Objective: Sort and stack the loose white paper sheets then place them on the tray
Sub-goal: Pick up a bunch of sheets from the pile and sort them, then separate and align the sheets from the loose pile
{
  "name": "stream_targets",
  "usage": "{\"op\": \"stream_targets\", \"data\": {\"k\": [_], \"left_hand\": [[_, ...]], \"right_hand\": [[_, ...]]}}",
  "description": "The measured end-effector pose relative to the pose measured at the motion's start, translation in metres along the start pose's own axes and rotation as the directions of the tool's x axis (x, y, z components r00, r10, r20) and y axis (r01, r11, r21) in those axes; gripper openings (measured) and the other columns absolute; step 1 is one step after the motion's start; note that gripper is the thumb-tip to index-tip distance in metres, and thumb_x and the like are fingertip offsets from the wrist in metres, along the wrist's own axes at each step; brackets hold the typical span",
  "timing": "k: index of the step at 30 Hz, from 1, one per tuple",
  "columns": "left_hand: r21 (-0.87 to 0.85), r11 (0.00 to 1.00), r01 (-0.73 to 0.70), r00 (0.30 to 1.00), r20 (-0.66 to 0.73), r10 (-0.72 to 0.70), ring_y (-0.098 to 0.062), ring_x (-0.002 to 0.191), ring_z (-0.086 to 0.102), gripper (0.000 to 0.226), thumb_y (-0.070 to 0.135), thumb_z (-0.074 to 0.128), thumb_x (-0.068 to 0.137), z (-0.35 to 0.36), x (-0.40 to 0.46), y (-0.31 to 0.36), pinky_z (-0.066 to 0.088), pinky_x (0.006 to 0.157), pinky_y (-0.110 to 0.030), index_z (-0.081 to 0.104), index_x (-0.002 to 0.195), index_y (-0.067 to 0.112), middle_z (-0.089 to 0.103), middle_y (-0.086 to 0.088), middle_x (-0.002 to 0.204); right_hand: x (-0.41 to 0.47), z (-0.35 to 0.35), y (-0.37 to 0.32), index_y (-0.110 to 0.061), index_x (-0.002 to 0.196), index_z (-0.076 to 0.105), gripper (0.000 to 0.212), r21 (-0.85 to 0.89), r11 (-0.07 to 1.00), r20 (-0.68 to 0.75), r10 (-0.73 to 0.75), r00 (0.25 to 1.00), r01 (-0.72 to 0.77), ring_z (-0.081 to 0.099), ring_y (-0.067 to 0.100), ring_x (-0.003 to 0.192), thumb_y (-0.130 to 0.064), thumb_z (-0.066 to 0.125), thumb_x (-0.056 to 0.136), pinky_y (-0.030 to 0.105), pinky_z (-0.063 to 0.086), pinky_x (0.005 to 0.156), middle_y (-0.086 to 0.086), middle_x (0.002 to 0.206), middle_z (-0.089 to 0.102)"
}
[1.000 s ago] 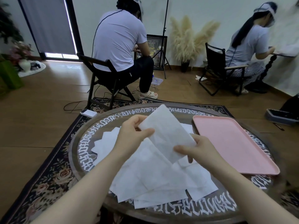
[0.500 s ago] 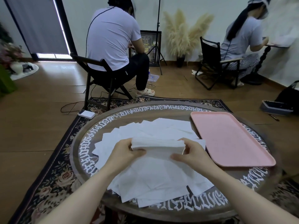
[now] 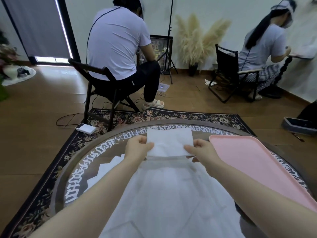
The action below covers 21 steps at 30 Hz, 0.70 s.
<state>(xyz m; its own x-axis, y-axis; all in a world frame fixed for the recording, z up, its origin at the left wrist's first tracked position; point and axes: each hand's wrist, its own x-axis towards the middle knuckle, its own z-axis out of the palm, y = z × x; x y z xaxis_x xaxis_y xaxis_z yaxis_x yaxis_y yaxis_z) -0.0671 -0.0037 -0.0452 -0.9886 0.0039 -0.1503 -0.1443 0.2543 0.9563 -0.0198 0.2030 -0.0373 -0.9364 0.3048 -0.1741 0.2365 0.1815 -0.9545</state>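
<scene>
Paper sheet held flat between both hands above the round table.
The left hand point(image 3: 138, 148) and right hand point(image 3: 199, 150) pinch opposite side edges of the white sheet point(image 3: 169, 142), over the loose sheets point(image 3: 164, 194); the pink tray point(image 3: 253, 162) lies just to the right.

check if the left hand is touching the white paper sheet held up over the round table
Touching. The head view shows the left hand pinching the left edge of the white paper sheet, its thumb lying over the paper.

Round table point(image 3: 109, 145) (lettered rim) bears paper sheets point(image 3: 109, 166) and pink tray point(image 3: 253, 162).
</scene>
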Motion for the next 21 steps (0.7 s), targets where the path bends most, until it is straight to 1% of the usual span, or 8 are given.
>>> {"op": "stream_targets", "data": {"k": [2,5,8,11,13,15,18,21], "left_hand": [[0.004,1.0,-0.011,1.0,-0.012,0.011,-0.02,0.07,0.056,0.017,0.004,0.063,0.089,0.015,0.031,0.003,0.049,0.057,-0.031,0.063,0.079,0.017,0.065,-0.001,0.083],[0.034,0.999,-0.013,0.999,-0.042,0.015,-0.021,0.077,0.059,0.016,0.003,0.059,0.089,0.036,0.077,0.005,0.054,0.06,-0.032,0.059,0.096,0.017,0.06,0.003,0.083],[0.091,0.996,0.022,0.998,-0.062,-0.016,-0.021,0.087,0.06,0.027,0.001,0.057,0.088,0.052,0.118,-0.001,0.059,0.077,-0.04,0.059,0.11,0.018,0.06,0.001,0.093],[0.082,0.994,0.069,0.994,-0.089,-0.062,-0.032,0.104,0.063,0.041,-0.004,0.054,0.086,0.061,0.149,-0.01,0.057,0.087,-0.044,0.061,0.123,0.012,0.063,-0.01,0.119],[0.061,0.995,0.08,0.993,-0.096,-0.074,-0.035,0.102,0.065,0.041,-0.005,0.055,0.087,0.063,0.16,-0.014,0.059,0.084,-0.044,0.061,0.124,0.012,0.062,-0.013,0.123],[0.043,0.995,0.093,0.993,-0.081,-0.089,-0.035,0.098,0.066,0.042,-0.004,0.058,0.087,0.063,0.164,-0.014,0.06,0.078,-0.044,0.058,0.128,0.009,0.06,-0.014,0.127],[0.149,0.986,0.072,0.996,-0.068,-0.063,-0.031,0.096,0.067,0.042,0.009,0.059,0.093,0.055,0.15,-0.007,0.059,0.082,-0.045,0.053,0.135,0.011,0.06,-0.012,0.128],[0.489,0.858,-0.156,0.986,0.03,0.163,-0.02,0.11,0.059,0.036,0.024,0.054,0.096,0.042,0.101,-0.005,0.048,0.091,-0.035,0.055,0.132,0.021,0.062,0.0,0.125]], "right_hand": [[0.032,0.004,-0.001,-0.007,0.087,0.058,0.009,-0.011,1.0,-0.053,0.002,0.999,-0.002,0.059,0.015,0.06,-0.005,0.066,0.091,0.025,0.041,0.055,0.006,0.082,0.063],[0.082,0.009,0.003,-0.006,0.089,0.059,0.006,-0.024,0.999,-0.109,0.03,0.994,-0.032,0.063,0.02,0.07,-0.001,0.062,0.09,0.033,0.052,0.067,0.009,0.089,0.065],[0.124,0.012,0.009,-0.014,0.084,0.06,0.016,-0.044,0.995,-0.155,0.083,0.985,-0.09,0.064,0.02,0.072,0.001,0.059,0.091,0.037,0.057,0.079,0.007,0.092,0.067],[0.153,0.014,0.018,-0.014,0.102,0.061,0.02,-0.094,0.987,-0.178,0.112,0.978,-0.13,0.064,0.02,0.076,0.002,0.056,0.092,0.035,0.059,0.078,0.004,0.097,0.064],[0.16,0.012,0.022,-0.014,0.111,0.06,0.025,-0.109,0.983,-0.174,0.13,0.976,-0.15,0.062,0.016,0.069,0.002,0.055,0.093,0.028,0.058,0.067,0.002,0.094,0.061],[0.161,0.008,0.025,-0.011,0.117,0.06,0.028,-0.122,0.981,-0.185,0.125,0.975,-0.149,0.061,0.016,0.068,0.001,0.056,0.093,0.029,0.057,0.068,0.004,0.096,0.06],[0.149,-0.003,0.023,-0.013,0.115,0.058,0.023,-0.362,0.93,-0.19,-0.01,0.982,-0.06,0.057,0.02,0.084,-0.013,0.062,0.092,0.031,0.049,0.068,0.001,0.098,0.059],[0.134,-0.02,0.019,-0.019,0.101,0.058,0.022,-0.682,0.729,0.013,-0.064,0.998,0.055,0.057,0.018,0.093,-0.038,0.064,0.092,0.034,0.048,0.078,-0.003,0.099,0.061]]}}
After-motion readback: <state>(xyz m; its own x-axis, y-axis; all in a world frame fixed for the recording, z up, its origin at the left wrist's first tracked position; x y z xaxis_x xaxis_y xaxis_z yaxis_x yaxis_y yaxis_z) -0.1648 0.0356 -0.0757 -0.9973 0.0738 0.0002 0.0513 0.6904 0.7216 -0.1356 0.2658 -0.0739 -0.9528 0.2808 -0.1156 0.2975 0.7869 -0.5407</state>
